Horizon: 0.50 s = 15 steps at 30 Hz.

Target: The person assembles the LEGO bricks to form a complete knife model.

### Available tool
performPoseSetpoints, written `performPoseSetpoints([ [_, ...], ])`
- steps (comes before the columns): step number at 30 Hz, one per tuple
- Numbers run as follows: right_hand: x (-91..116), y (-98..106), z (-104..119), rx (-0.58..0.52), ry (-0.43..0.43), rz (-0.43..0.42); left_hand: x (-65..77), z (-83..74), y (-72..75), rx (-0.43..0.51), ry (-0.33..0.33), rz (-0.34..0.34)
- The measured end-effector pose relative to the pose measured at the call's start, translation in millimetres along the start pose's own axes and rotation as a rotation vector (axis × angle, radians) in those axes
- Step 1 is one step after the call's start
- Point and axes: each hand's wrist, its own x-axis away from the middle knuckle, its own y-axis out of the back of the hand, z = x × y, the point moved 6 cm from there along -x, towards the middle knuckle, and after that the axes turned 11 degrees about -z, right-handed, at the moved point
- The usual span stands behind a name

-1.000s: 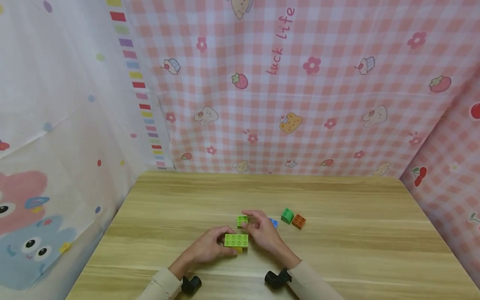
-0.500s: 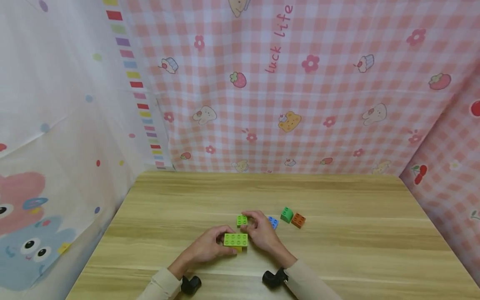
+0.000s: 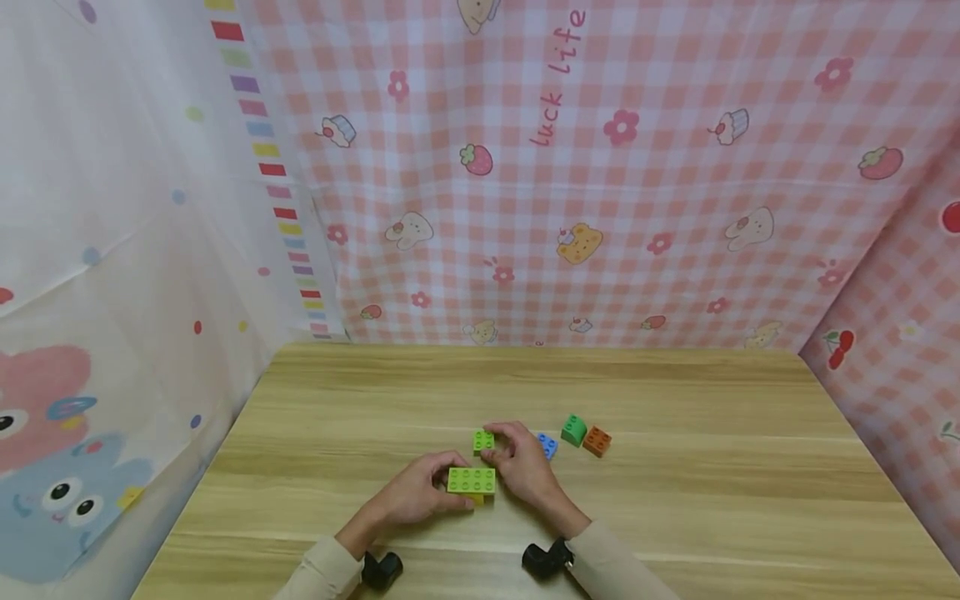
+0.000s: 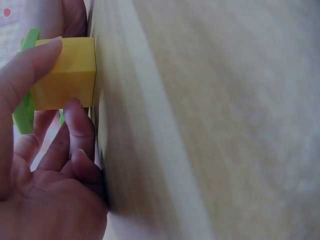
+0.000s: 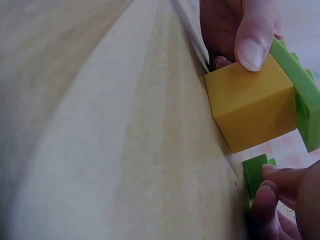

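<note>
My left hand (image 3: pixel 422 490) grips a yellow building block (image 5: pixel 252 105) standing on the table, thumb on its near side. A lime-green toy brick (image 3: pixel 472 479) with two rows of studs sits on top of the yellow block and overhangs it. Just beyond, my right hand (image 3: pixel 527 468) pinches a small green four-stud brick (image 3: pixel 483 439) between thumb and index finger. In the right wrist view this small brick (image 5: pixel 254 174) stands low, close to the tabletop. Part of its right side is hidden by the fingers.
A blue brick (image 3: pixel 547 445) lies just right of my right hand, partly covered by it. Farther right are a green curved brick (image 3: pixel 573 429) and a brown brick (image 3: pixel 597 441), side by side. The wooden table (image 3: pixel 675 392) ends at a checked pink cloth (image 3: pixel 675 183).
My right hand and forearm have shifted slightly left, and more of the blue brick shows. My left hand keeps its grip on the yellow block. The head view has moved a little.
</note>
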Motion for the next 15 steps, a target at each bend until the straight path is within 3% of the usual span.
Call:
performPoseSetpoints([
  [15,0.0,1.5,-0.5,-0.008,-0.035,-0.026,1.1,-0.5,0.0,0.004,0.008,-0.006],
])
